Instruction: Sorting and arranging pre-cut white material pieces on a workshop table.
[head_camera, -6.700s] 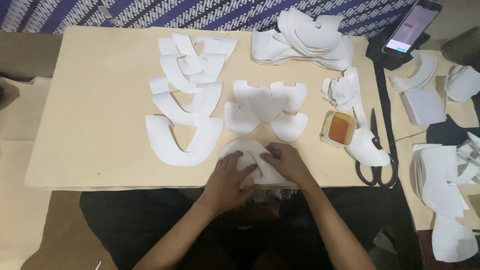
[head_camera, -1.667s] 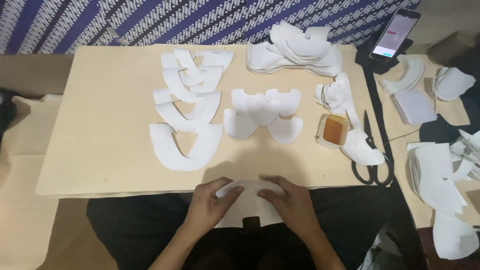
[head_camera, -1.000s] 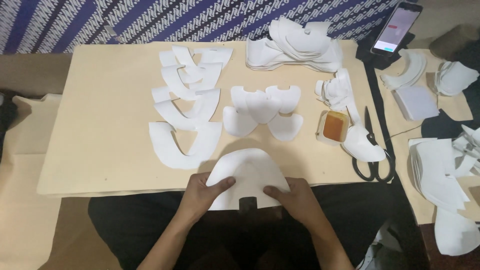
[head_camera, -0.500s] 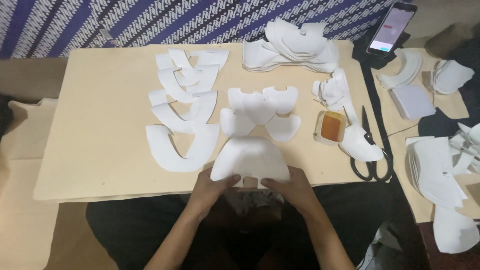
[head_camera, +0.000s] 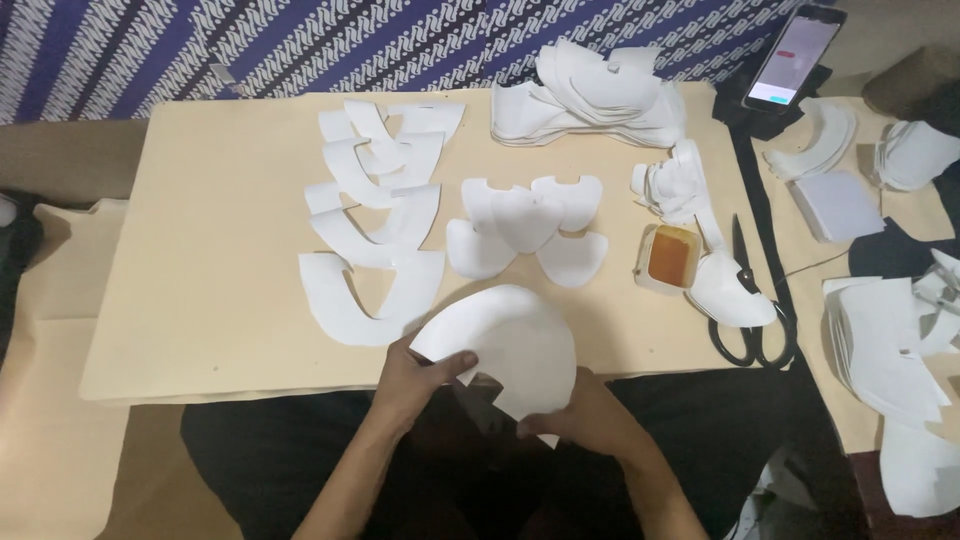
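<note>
A large curved white cut piece (head_camera: 505, 340) is held up over the near edge of the tan board (head_camera: 200, 260). My left hand (head_camera: 408, 375) pinches its left tip with thumb on top. My right hand (head_camera: 585, 420) grips its lower right edge from below. The piece bows upward between the two hands, above my lap.
U-shaped white pieces (head_camera: 375, 235) lie in a column at the board's middle left. Small rounded pieces (head_camera: 525, 230) sit in the centre and a pile of white pieces (head_camera: 590, 95) at the back. A pot of amber glue (head_camera: 668, 258), black scissors (head_camera: 745, 315) and a phone (head_camera: 795, 55) are on the right.
The white piece has been lifted from the board's near edge, turned and spread out between both hands; it now tilts more to the left, with my right hand lower.
</note>
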